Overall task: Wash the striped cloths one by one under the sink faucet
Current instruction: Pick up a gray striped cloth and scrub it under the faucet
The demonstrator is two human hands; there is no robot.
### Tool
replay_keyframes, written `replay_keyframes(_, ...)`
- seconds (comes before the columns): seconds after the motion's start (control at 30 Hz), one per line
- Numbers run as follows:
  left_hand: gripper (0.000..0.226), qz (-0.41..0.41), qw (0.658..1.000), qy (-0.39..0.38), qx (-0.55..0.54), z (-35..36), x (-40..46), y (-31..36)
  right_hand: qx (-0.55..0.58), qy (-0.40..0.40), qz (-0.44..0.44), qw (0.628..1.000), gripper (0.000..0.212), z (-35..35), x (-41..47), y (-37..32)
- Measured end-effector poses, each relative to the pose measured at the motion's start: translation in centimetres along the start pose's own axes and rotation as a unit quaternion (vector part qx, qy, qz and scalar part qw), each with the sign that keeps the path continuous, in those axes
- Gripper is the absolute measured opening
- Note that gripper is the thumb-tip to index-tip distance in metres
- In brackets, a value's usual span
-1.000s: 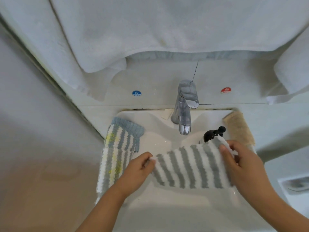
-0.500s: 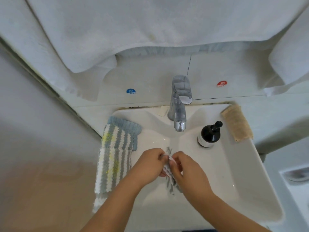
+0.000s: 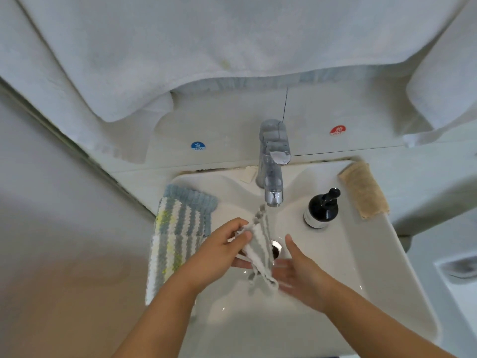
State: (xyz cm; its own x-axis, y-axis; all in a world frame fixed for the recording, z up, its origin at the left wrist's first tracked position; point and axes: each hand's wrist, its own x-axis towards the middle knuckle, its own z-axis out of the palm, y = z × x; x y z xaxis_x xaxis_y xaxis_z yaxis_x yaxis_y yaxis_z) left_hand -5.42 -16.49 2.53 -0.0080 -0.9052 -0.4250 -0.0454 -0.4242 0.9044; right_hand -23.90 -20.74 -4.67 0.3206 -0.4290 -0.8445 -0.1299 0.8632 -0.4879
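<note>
Two striped cloths are in view, and their positions separate the work in hand from the work waiting. The grey-and-white striped cloth [image 3: 259, 250] hangs folded and gathered over the basin of the sink [image 3: 366, 257], its top corner directly below the spout of the faucet [image 3: 273, 166] and its body over the drain [image 3: 276, 248]. This alignment puts the fabric in the path of any stream; whether water runs cannot be told.

The left hand [image 3: 222, 250] pinches the cloth near its upper edge between thumb and fingers, so the cloth hangs in a narrow bundle rather than spread wide. The right hand [image 3: 296, 270] is spread, fingers straight, palm turned towards the lower end of the cloth and touching or just beside it; it appears placed to rub or press the fabric against the left hand.

The blue, white and yellow striped cloth [image 3: 175, 239] lies draped over the left rim of the sink, apart from the stream, probably queued for its own turn. A black pump bottle [image 3: 321, 209] stands on the right of the basin, near the working hand. A beige cloth [image 3: 364, 192] lies on the rear right rim.
</note>
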Motion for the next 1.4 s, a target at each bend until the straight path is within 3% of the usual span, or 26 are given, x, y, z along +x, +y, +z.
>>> replay_keyframes(0.07, 0.018, -0.01, 0.996, 0.007, -0.084, -0.1, -0.1, -0.2, 0.116, -0.15, 0.048, 0.981, 0.09, 0.0, 0.1, 0.5)
replay_keyframes(0.13, 0.018, -0.023, 0.99, 0.02, -0.136, -0.4, 0.0, -0.9, 0.233, -0.226, 0.026, 0.946, 0.082, 0.2, -0.2, 0.2)
replay_keyframes(0.2, 0.018, -0.036, 0.985, 0.045, -0.16, -0.6, 0.1, -1.9, 0.25, -0.228, -0.028, 0.941, 0.061, 0.7, -0.6, -0.3)
replay_keyframes(0.27, 0.018, -0.052, 0.977, 0.068, -0.197, -0.7, 0.3, -2.7, 0.202, -0.179, -0.078, 0.96, 0.045, 0.8, -0.6, -0.6)
replay_keyframes(0.37, 0.017, -0.087, 0.957, 0.077, -0.266, -0.2, 0.3, -3.7, 0.121, -0.14, -0.131, 0.974, 0.042, 0.7, -0.3, -0.9)
replay_keyframes(0.43, 0.015, -0.11, 0.956, 0.085, -0.257, 0.5, 0.3, -4.4, 0.083, -0.124, -0.148, 0.978, 0.038, 0.6, -0.5, -1.4)
replay_keyframes(0.53, 0.027, -0.128, 0.949, 0.099, -0.271, 1.4, 0.2, -4.8, 0.048, -0.134, -0.162, 0.977, 0.039, 0.3, -1.0, -2.3)
replay_keyframes(0.6, 0.042, -0.127, 0.948, 0.063, -0.285, 1.6, 0.2, -4.8, 0.017, -0.136, -0.168, 0.976, 0.038, -0.1, -1.3, -2.8)
replay_keyframes(0.7, 0.055, -0.083, 0.963, 0.035, -0.255, 1.6, 0.2, -4.8, -0.06, -0.117, -0.196, 0.972, 0.035, -0.7, -1.7, -3.6)
replay_keyframes(0.83, 0.045, -0.052, 0.974, 0.114, -0.187, 1.5, 0.9, -4.9, -0.174, -0.011, -0.276, 0.945, 0.039, -0.9, -1.9, -4.3)
replay_keyframes(0.97, 0.049, -0.008, 0.983, 0.154, -0.099, 1.5, 1.6, -4.6, -0.334, 0.03, -0.372, 0.866, 0.052, -1.0, -1.6, -3.6)
replay_keyframes(1.07, 0.048, 0.042, 0.981, 0.182, 0.05, 1.4, 2.0, -4.7, -0.401, 0.073, -0.393, 0.824, 0.055, -1.0, -1.1, -3.3)
replay_keyframes(1.17, 0.03, 0.105, 0.939, 0.205, 0.255, 0.9, 2.8, -5.0, -0.473, 0.152, -0.422, 0.758, 0.033, -0.9, -1.1, -3.5)
replay_keyframes(1.27, 0.015, 0.122, 0.902, 0.152, 0.386, 0.0, 3.0, -4.9, -0.514, 0.167, -0.463, 0.702, 0.015, -1.2, -0.9, -3.9)
replay_keyframes(1.33, 0.014, 0.094, 0.914, 0.068, 0.389, -0.6, 3.1, -4.3, -0.526, 0.118, -0.445, 0.715, 0.013, -1.2, -1.0, -4.2)
replay_keyframes(1.4, 0.029, 0.023, 0.933, -0.005, 0.36, -0.5, 3.3, -3.4, -0.514, 0.044, -0.403, 0.757, 0.009, -0.9, -1.4, -4.7)
